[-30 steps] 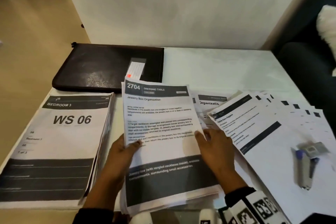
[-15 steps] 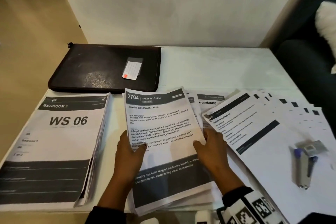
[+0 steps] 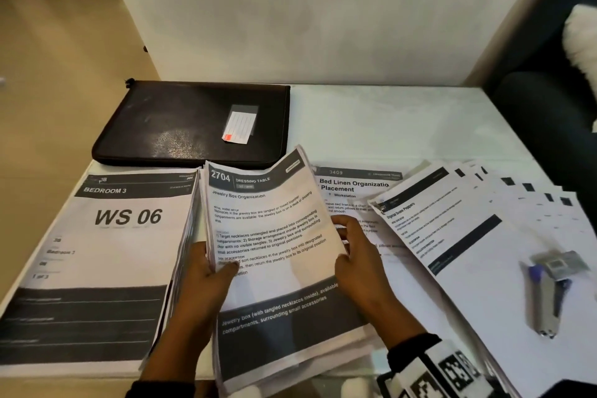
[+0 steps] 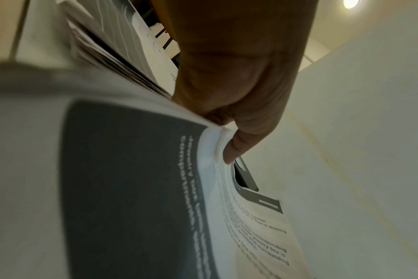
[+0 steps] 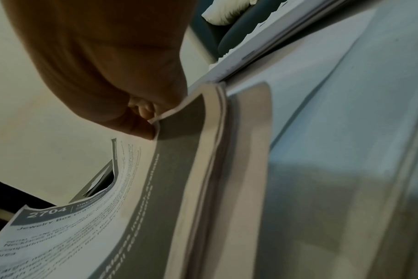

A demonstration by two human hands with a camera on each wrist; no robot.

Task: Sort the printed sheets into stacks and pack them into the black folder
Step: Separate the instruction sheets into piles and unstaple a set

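Observation:
A thick sheaf of printed sheets headed "2704 Jewelry Box Organization" (image 3: 271,236) is lifted off the white table, bowed, between both hands. My left hand (image 3: 210,268) grips its left edge, thumb (image 4: 236,149) on top. My right hand (image 3: 355,252) grips the right edge, thumb (image 5: 136,124) pressed on the paper (image 5: 84,226). The closed black folder (image 3: 181,126) lies flat at the back left. A "WS 06 Bedroom 3" stack (image 3: 106,255) sits at the left. A "Bed Linen" sheet (image 3: 355,186) lies under the right hand. Fanned sheets (image 3: 468,236) spread at the right.
A stapler (image 3: 549,294) lies on the fanned sheets at the far right. A wall stands behind the table (image 3: 387,119); a dark chair (image 3: 549,113) with a white cushion is at the right. The table's left edge drops to the floor.
The sheaf has swung left and risen, its top now tilted and bowed, uncovering the "Bed Linen" sheet beneath. Both hands keep their hold on its edges.

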